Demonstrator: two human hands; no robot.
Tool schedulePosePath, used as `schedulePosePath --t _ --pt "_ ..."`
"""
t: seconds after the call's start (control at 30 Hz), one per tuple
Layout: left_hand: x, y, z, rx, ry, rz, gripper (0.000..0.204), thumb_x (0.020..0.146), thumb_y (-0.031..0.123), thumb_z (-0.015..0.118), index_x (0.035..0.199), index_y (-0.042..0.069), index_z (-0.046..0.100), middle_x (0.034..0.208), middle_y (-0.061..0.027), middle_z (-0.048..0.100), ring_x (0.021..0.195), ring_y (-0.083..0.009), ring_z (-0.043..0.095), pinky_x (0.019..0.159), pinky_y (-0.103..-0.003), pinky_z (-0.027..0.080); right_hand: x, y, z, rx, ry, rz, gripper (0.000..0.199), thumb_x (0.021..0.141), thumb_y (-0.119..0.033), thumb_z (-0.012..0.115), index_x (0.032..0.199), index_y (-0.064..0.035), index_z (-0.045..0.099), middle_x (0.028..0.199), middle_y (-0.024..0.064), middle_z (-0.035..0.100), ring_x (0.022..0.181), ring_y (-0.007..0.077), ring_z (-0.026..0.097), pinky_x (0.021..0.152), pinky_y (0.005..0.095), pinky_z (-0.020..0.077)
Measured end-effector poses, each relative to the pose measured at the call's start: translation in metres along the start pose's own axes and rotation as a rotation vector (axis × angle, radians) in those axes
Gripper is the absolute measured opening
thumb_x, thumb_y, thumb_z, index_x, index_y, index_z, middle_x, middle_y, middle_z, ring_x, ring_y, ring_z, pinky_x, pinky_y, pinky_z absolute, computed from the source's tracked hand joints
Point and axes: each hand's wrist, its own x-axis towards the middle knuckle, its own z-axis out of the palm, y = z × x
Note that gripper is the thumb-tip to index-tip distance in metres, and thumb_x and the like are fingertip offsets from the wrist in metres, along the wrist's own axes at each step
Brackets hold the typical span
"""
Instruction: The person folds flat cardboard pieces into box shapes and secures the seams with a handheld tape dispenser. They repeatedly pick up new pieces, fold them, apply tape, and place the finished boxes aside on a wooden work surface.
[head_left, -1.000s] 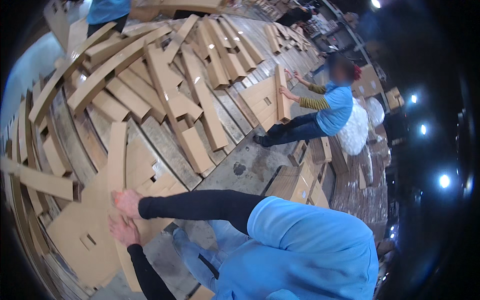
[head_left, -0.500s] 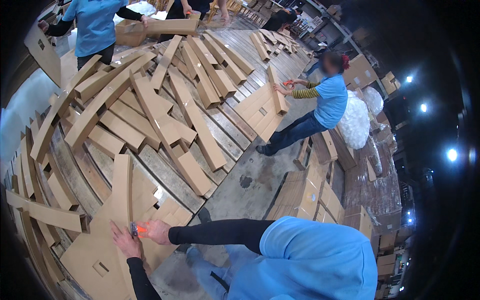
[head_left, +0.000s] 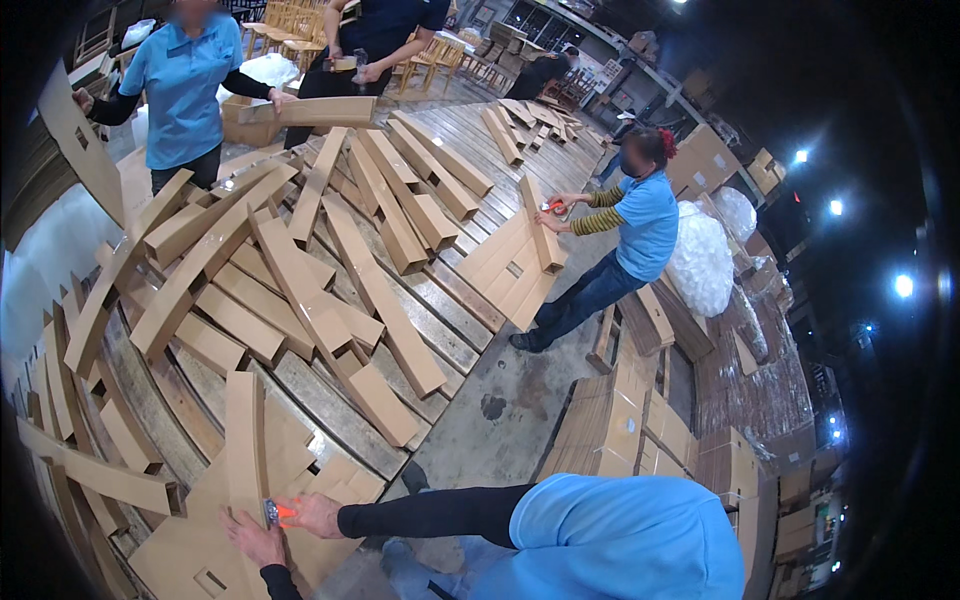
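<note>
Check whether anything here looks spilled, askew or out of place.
Long cardboard pieces lie criss-crossed over the plank floor rather than stacked. A dark stain marks the concrete beside them. Nothing looks damaged.

A wide wooden plank floor (head_left: pixel 455 300) runs from near left to far right, meeting a grey concrete strip (head_left: pixel 500 420) near the middle. Wooden chairs (head_left: pixel 290 18) stand at the far end. Bright ceiling lamps (head_left: pixel 903 285) shine on the dark right side, above brown stacked boxes (head_left: pixel 700 160).
</note>
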Motion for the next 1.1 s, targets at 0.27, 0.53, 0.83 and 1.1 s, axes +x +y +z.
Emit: schedulePosePath --t 0.27,0.53,0.83,1.1 --pt "-0.009 -0.006 0.011 -0.076 -0.056 0.151 0.031 0.074 0.012 0.077 0.089 -0.003 0.054 0.147 -0.0295 0.039 0.137 -0.0472 0.037 0.112 -0.056 0.034 -0.005 0.005 0.004 -0.003 0.006 0.003 0.042 0.086 -0.013 0.063 0.127 -0.0185 0.063 0.156 0.0168 0.033 0.103 0.0370 0.063 0.076 0.0424 0.0597" --pt "-0.011 0.004 0.007 -0.023 -0.038 0.068 0.040 0.074 0.017 0.080 0.100 -0.002 0.055 0.148 -0.0286 0.039 0.135 -0.0465 0.040 0.111 -0.054 0.035 -0.008 0.007 0.006 0.126 -0.036 0.086 0.043 0.087 -0.011 0.063 0.129 -0.0186 0.062 0.158 0.0159 0.031 0.102 0.0366 0.063 0.077 0.0420 0.0600" --pt "-0.005 -0.005 0.013 0.026 -0.100 -0.057 0.064 0.070 0.020 0.084 0.121 -0.002 0.053 0.145 -0.0276 0.043 0.132 -0.0443 0.044 0.109 -0.053 0.036 -0.003 0.005 0.011 0.007 0.022 -0.010 0.050 0.086 -0.011 0.064 0.134 -0.0200 0.060 0.157 0.0162 0.033 0.102 0.0365 0.064 0.078 0.0420 0.0602" --pt "-0.007 -0.016 0.002 -0.245 -0.256 -0.093 0.054 0.067 0.016 0.083 0.111 -0.005 0.059 0.136 -0.0294 0.052 0.122 -0.0451 0.053 0.104 -0.050 0.043 -0.025 0.003 -0.018 0.035 0.082 -0.027 0.052 0.082 -0.009 0.063 0.133 -0.0221 0.063 0.153 0.0154 0.040 0.096 0.0354 0.065 0.079 0.0441 0.0579"
